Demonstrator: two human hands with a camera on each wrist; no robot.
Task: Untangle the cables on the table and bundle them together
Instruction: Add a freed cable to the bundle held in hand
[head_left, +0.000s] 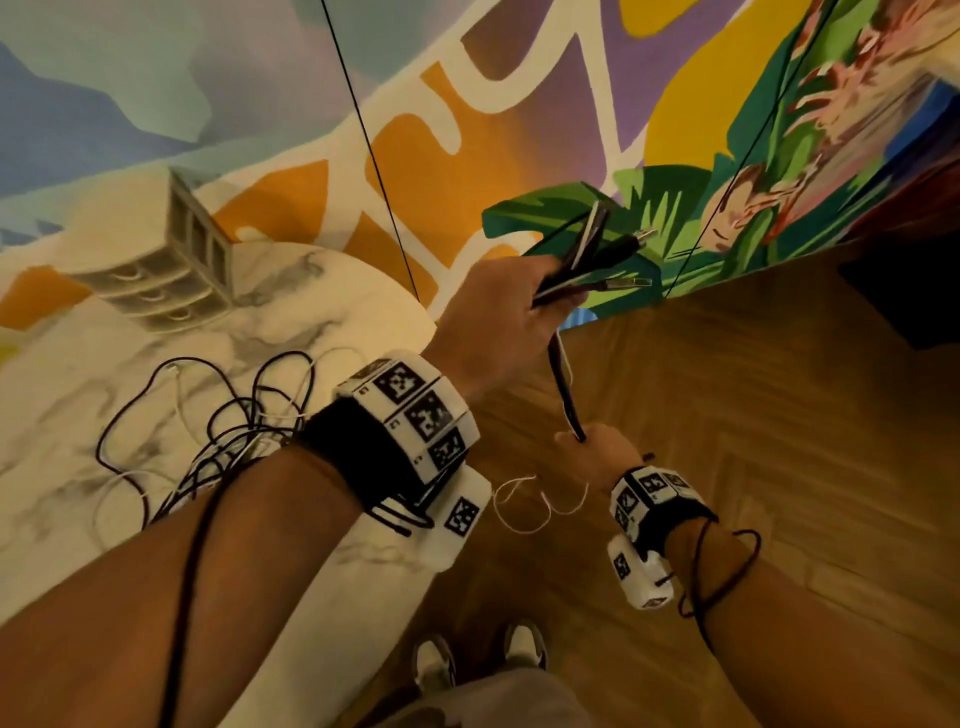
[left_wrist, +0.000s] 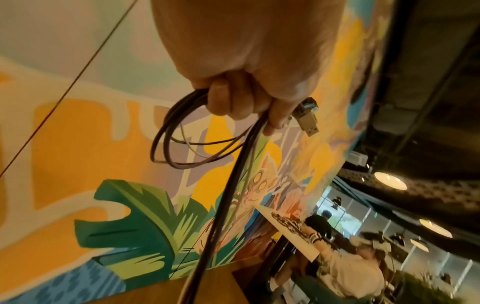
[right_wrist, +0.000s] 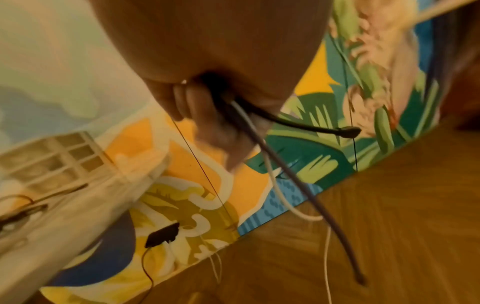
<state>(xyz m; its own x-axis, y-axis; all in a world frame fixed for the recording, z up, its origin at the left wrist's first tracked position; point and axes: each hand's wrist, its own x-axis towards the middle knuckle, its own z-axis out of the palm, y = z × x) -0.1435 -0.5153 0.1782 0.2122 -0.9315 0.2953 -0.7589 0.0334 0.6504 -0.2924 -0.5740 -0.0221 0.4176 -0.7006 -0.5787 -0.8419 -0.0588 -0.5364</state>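
My left hand (head_left: 498, 317) is raised beyond the table's edge and grips a bunch of black cables (head_left: 566, 395); several plug ends (head_left: 631, 283) stick out past the fist. In the left wrist view the fingers (left_wrist: 233, 98) curl round looped cable (left_wrist: 171, 144) beside a metal USB plug (left_wrist: 309, 121). Lower down, my right hand (head_left: 592, 447) grips the same strands. The right wrist view shows its fingers (right_wrist: 207, 127) round a black plug lead (right_wrist: 348, 131), a grey cable (right_wrist: 298, 185) and a white one (right_wrist: 279, 195). A tangle of cables (head_left: 234, 421) lies on the marble table (head_left: 62, 364).
A small beige drawer unit (head_left: 171, 260) stands at the table's back. A thin white cable (head_left: 519, 512) hangs off the table edge above the wooden floor (head_left: 753, 441). A painted mural wall (head_left: 519, 104) is behind. Other people sit at a far table (left_wrist: 350, 267).
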